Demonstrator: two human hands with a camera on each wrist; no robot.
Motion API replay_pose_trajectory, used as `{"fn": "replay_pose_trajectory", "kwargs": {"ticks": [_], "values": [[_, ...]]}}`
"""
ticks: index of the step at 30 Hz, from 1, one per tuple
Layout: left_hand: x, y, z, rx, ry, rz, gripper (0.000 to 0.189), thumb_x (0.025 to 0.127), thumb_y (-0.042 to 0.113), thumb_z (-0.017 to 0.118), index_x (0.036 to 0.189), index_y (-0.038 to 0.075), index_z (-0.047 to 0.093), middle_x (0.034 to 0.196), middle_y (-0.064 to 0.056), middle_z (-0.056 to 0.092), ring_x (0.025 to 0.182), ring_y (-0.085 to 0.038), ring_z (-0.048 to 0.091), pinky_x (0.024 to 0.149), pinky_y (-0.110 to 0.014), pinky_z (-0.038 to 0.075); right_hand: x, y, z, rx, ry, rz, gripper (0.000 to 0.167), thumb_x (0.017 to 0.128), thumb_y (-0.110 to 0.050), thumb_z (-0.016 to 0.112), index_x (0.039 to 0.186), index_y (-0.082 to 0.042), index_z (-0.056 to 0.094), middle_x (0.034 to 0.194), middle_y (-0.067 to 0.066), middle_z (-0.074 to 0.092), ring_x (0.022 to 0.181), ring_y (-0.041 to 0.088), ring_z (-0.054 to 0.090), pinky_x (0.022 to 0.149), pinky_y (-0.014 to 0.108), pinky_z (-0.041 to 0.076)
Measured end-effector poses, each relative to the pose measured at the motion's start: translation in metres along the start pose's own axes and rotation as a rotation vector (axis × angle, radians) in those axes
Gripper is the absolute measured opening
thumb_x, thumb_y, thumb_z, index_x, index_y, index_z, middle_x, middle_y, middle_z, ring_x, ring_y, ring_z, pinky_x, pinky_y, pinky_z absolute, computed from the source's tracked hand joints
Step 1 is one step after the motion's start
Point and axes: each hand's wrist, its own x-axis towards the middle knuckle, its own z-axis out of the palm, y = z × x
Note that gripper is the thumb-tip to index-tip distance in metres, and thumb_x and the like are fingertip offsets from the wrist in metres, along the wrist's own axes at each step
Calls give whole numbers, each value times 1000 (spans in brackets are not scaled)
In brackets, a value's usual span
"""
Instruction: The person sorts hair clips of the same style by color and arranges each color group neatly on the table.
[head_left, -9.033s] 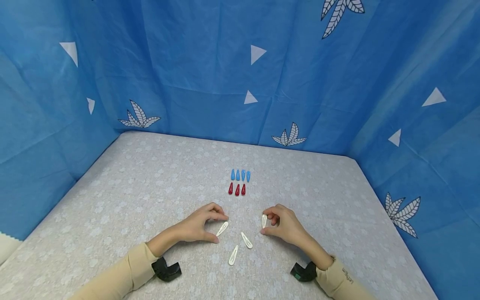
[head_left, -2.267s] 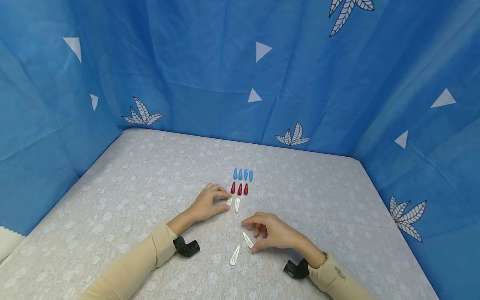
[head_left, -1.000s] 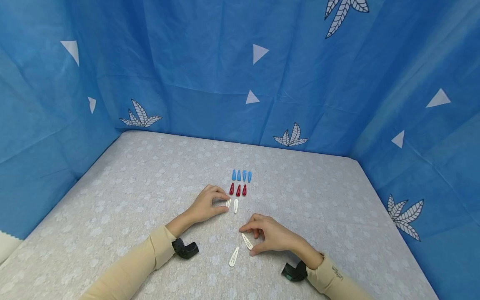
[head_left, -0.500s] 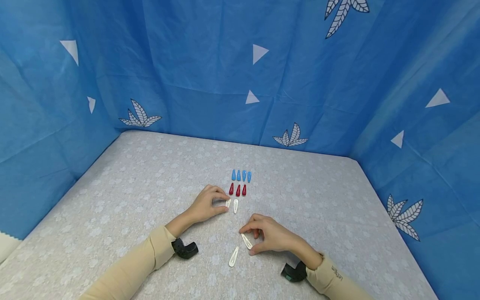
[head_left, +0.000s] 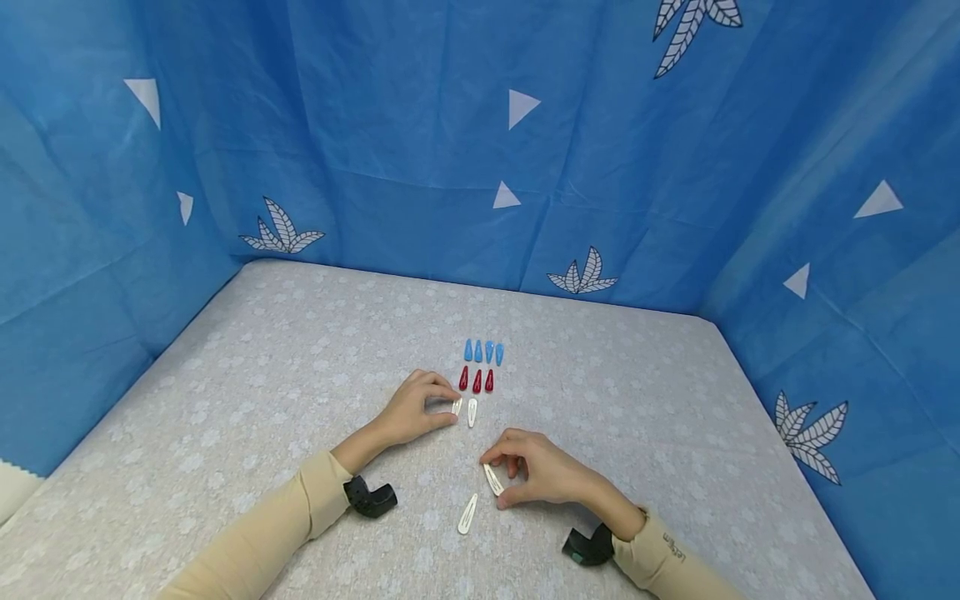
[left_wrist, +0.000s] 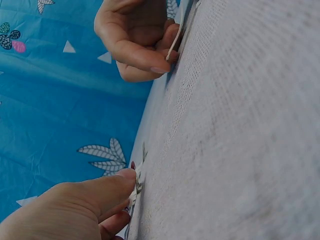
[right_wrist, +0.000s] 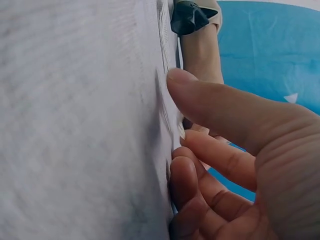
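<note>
In the head view, my left hand pinches a white snap hair clip between thumb and index finger, beneath the left end of the red row. Another white hair clip lies just right of it. Nearer to me, my right hand grips a third white hair clip by its two ends, thumb at the near end. The left wrist view shows this clip edge-on and tilted in the right fingers. One more white hair clip rests on the cloth left of the right thumb.
Beyond the hands lie a row of red hair clips and, behind it, a row of several blue hair clips. A pale floral cloth covers the table. Blue curtains with leaf prints enclose the back and sides.
Since the oldest frame, two white clips have moved up beneath the red row. My right hand has come back toward me, closed on a third clip and tilted it slightly. The left has stayed put lately.
</note>
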Motion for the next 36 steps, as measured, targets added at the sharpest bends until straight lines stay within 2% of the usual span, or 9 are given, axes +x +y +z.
{"fn": "replay_pose_trajectory", "kwargs": {"ticks": [6, 13, 18, 27, 36], "values": [[2, -1, 1, 2, 2, 7, 29, 79, 24, 81, 104, 12, 76, 105, 0, 66, 100, -19, 51, 89, -40, 44, 4, -1, -6, -21, 81, -11, 47, 74, -21, 86, 116, -10, 68, 93, 1, 64, 72, 4, 56, 61, 19, 48], [2, -1, 1, -6, -7, -6, 29, 79, 24, 81, 105, 12, 76, 106, 0, 66, 100, -19, 51, 89, -40, 44, 16, 1, -17, -46, 225, 35, 48, 75, -15, 85, 118, -3, 67, 93, 4, 66, 72, 9, 59, 60, 21, 48], [3, 0, 2, -4, -15, -7, 29, 80, 25, 81, 106, 12, 76, 106, 0, 66, 101, -19, 51, 89, -40, 44, 29, 2, -21, -64, 296, 99, 49, 74, -13, 85, 118, -2, 67, 92, 5, 67, 72, 10, 59, 61, 22, 48], [3, 0, 2, -3, -14, -3, 30, 79, 24, 81, 105, 12, 76, 106, 0, 66, 100, -18, 51, 88, -39, 44, 49, 7, -18, -44, 367, 203, 48, 74, -14, 86, 116, -2, 67, 91, 5, 67, 71, 9, 56, 59, 22, 47], [2, 0, 2, -7, -17, -14, 29, 79, 25, 81, 105, 13, 76, 105, 1, 66, 99, -18, 51, 88, -38, 43, 53, 14, -13, -32, 404, 241, 45, 71, -11, 87, 111, -2, 69, 86, 3, 67, 67, 8, 53, 57, 21, 44]]}}
